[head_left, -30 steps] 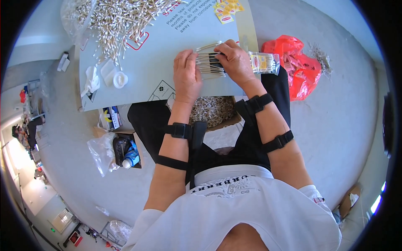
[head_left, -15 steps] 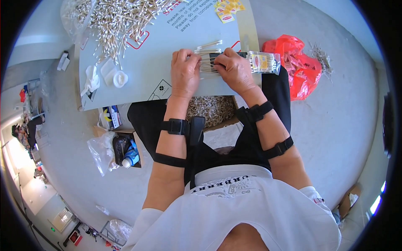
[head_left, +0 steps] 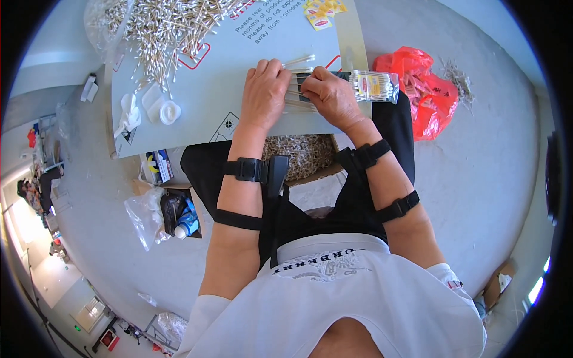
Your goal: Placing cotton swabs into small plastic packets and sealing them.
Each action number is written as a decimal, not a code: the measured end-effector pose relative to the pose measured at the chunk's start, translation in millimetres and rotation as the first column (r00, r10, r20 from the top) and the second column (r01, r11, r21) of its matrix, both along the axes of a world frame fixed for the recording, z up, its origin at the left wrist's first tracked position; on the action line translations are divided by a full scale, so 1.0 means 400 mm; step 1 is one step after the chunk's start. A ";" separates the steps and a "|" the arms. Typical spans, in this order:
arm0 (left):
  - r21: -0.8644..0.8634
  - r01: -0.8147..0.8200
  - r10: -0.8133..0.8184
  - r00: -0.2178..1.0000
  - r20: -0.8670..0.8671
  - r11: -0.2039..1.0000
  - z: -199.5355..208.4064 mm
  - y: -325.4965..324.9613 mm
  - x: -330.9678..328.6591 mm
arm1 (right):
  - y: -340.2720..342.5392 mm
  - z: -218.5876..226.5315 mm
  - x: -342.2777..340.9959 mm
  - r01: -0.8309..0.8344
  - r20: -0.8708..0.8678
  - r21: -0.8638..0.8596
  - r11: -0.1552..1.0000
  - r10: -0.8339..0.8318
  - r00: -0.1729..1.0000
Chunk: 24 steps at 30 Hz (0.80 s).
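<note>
Several cotton swabs (head_left: 294,95) lie side by side at the near right of the pale board, between my two hands. My left hand (head_left: 262,92) is closed over their left ends, its fingertips bent down and partly hidden. The fingers of my right hand (head_left: 332,98) are pinched together on the swabs' right part, over a dark strip on the board. Just right of that hand, a clear packet (head_left: 375,87) filled with swabs and a yellow label lies across the board's right edge. One loose swab (head_left: 298,60) rests beyond my fingers.
A big heap of swabs (head_left: 170,36) spills from a clear bag at the far left. Yellow cards (head_left: 322,13) lie at the far right. A white tub (head_left: 170,112) sits on the left. Below are a box of swabs (head_left: 304,152) and a red bag (head_left: 427,101).
My left hand has shifted slightly away from me, toward the far side, with its fingers still bent over the swabs. My right hand has moved slightly left and stays pinched.
</note>
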<state>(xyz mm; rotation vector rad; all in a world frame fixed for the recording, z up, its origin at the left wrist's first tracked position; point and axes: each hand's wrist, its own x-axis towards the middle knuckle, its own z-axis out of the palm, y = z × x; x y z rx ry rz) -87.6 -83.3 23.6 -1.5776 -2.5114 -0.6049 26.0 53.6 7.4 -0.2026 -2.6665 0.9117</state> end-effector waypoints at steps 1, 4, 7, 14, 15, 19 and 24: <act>0.000 0.001 -0.001 1.000 0.001 1.000 -0.001 -0.001 0.001 | 0.000 0.000 0.001 0.007 0.005 -0.007 1.000 -0.007 1.000; 0.008 -0.037 0.036 0.993 0.108 0.999 -0.005 0.005 0.005 | 0.004 -0.013 0.004 0.063 -0.104 -0.146 0.987 -0.079 0.991; 0.161 -0.102 0.102 0.995 0.006 0.982 -0.017 0.014 0.015 | -0.006 -0.014 0.007 0.282 -0.155 -0.364 0.888 -0.356 0.921; 0.058 -0.116 0.113 0.992 0.060 0.992 -0.038 0.015 0.028 | -0.040 -0.036 0.015 0.359 -0.168 -0.601 0.714 -0.552 0.817; 0.055 -0.113 0.110 0.992 0.060 0.992 -0.037 0.011 0.038 | -0.047 -0.039 0.017 0.329 -0.205 -0.628 0.705 -0.558 0.804; 0.003 -0.147 0.146 0.985 0.089 0.989 -0.035 -0.016 0.080 | -0.067 -0.032 0.019 0.264 -0.217 -0.704 0.659 -0.554 0.804; -0.162 -0.154 0.165 0.985 0.056 0.975 -0.037 -0.027 0.121 | -0.032 -0.022 0.018 0.293 -0.158 -0.548 0.784 -0.441 0.884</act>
